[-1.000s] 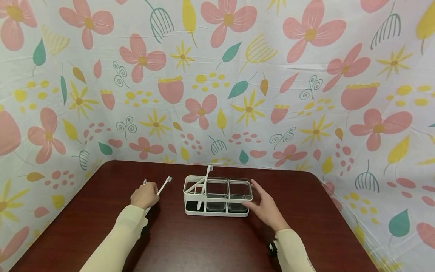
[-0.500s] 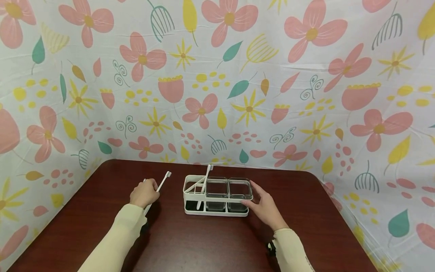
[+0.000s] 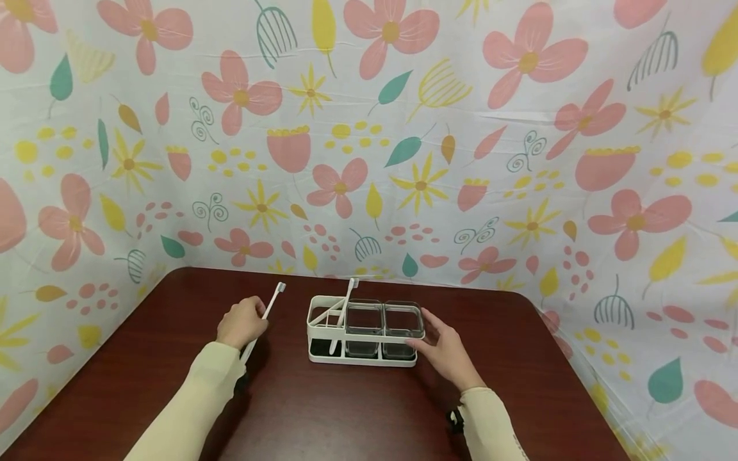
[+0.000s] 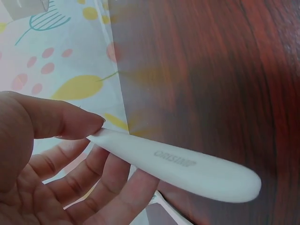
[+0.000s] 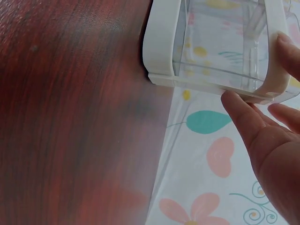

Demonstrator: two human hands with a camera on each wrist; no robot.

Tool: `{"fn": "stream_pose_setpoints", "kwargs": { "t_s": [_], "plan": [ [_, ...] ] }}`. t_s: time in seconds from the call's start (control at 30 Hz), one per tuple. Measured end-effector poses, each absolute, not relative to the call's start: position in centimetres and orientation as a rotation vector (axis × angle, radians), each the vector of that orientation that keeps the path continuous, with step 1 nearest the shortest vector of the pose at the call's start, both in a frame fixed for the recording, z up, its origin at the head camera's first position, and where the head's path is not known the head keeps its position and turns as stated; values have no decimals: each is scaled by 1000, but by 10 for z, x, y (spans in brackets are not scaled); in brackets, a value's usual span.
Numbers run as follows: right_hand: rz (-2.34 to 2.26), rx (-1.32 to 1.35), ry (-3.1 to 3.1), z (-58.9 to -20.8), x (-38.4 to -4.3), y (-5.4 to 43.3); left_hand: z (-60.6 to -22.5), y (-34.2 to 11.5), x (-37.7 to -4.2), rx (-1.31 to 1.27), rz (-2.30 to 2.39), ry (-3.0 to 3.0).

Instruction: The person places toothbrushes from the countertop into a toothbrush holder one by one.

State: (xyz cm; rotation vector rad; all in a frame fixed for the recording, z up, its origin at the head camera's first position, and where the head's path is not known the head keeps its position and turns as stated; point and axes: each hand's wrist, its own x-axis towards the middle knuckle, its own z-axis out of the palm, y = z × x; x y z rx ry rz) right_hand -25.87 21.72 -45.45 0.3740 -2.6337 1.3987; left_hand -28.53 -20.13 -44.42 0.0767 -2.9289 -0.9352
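My left hand (image 3: 241, 323) pinches a white toothbrush (image 3: 270, 304) left of the holder; its brush head points up and away. In the left wrist view the thumb and fingers hold the toothbrush's handle (image 4: 183, 168), whose wide end sticks out. A white toothbrush holder (image 3: 363, 362) stands on the table. Another white toothbrush (image 3: 346, 307) leans in its left section, and two clear cups (image 3: 364, 317) fill the other sections. My right hand (image 3: 445, 352) holds the holder's right end, thumb in front and fingers along the end (image 5: 161, 47).
The holder stands on a dark red wooden table (image 3: 323, 410), toward its far edge. A white cloth (image 3: 369, 192) printed with flowers hangs behind and along the sides. A thin white strip (image 4: 171, 211) lies below the left hand; I cannot tell its kind.
My left hand has lifted the toothbrush a little up and away. A second brush head seen behind that hand is now out of sight. The right hand keeps its hold on the holder.
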Motion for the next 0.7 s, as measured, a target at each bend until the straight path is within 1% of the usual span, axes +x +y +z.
{"fn": "stream_pose_setpoints", "kwargs": {
  "t_s": [0.7],
  "plan": [
    [1369, 359, -2653, -453, -257, 216, -420, -187, -289, 28, -1004, -2794]
  ]
}}
